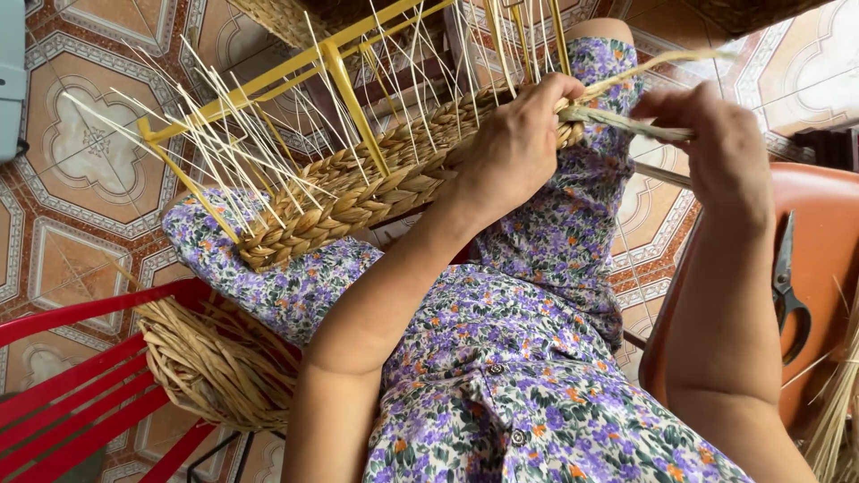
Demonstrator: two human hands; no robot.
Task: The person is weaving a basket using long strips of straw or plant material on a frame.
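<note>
Head view: left hand (514, 148) is pinning the braid (358, 192) at the last stake while right hand (716, 148) is pinching the strand (626, 125) — tension wants keeping taut and even.

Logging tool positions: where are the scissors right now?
In the head view the scissors lie on the orange-red seat at the far right, just beyond the right hand's forearm, beside loose straw.
</note>
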